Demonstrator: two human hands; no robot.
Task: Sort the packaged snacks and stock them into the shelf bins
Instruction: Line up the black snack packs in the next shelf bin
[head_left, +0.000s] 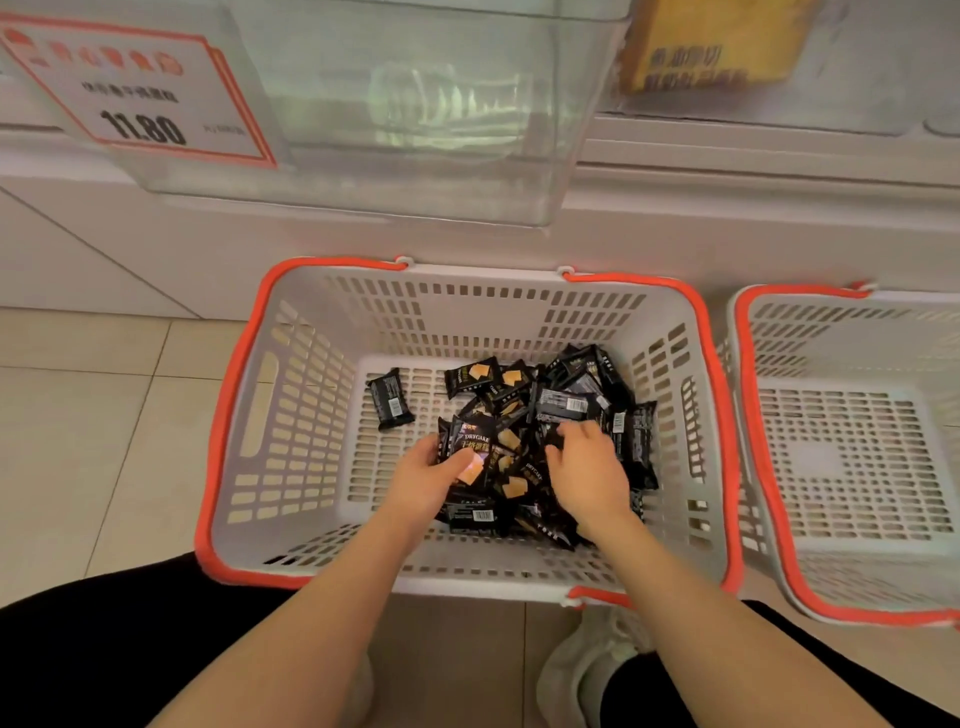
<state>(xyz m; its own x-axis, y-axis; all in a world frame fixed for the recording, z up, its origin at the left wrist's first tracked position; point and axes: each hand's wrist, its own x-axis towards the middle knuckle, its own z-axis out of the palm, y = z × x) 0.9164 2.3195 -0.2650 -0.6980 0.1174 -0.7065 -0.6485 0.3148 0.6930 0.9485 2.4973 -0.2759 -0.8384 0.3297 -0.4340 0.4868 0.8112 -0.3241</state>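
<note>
In the white slotted plastic basket, mid-frame, black foil snack packets are heaped. One is pinched by the left hand; the right hand, fingers curled, is laid on packets directly beneath, nearer the heap's right side.

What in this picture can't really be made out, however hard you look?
- Clear shelf bin, head view: contents blurred behind glare.
- Yellow sign: print smeared, top cut by the frame edge.
- Second basket: right side cut off.
- Snack packs: the lowest lie buried under the pile and both hands.
- Right hand: fingertips hidden among packs, so its grip is unclear.
</note>
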